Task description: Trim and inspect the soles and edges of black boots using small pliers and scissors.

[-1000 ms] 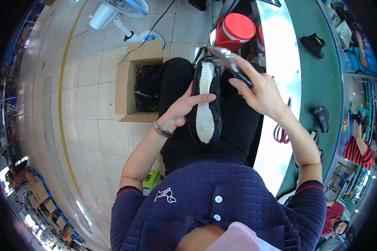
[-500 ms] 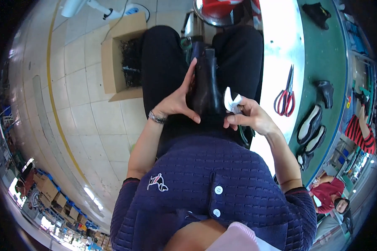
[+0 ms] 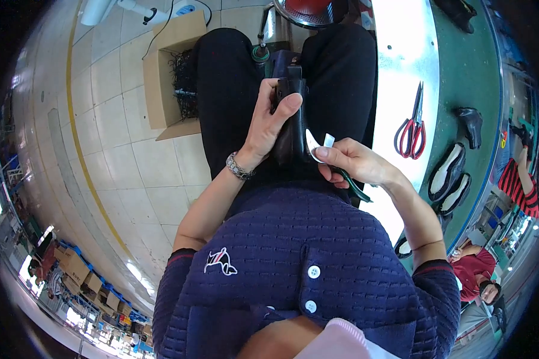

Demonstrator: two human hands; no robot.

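A black leather boot [image 3: 292, 134] lies lengthwise between my thighs, its narrow end pointing away from me. My left hand [image 3: 262, 128] is closed around its left side, with the thumb across the top. In my right hand [image 3: 358, 163] is a pair of pincers [image 3: 358, 189] with green handles. Their shiny silver jaws rest at the boot's right side, near its lower end; whether they grip the leather I cannot tell. Part of the tool is hidden by my fingers.
Red-handled scissors [image 3: 409, 137] lie on the white bench strip [image 3: 404, 36] at my right. Beyond it, a green surface [image 3: 482, 78] holds black shoes [image 3: 446, 173] and a small boot [image 3: 470, 127]. On the floor at left stands a cardboard box [image 3: 156, 90] with black stringy material.
My left hand has gone from spread beside the boot to closed around it. The pincers have turned and come closer to the boot's right side, their green handle now showing more.
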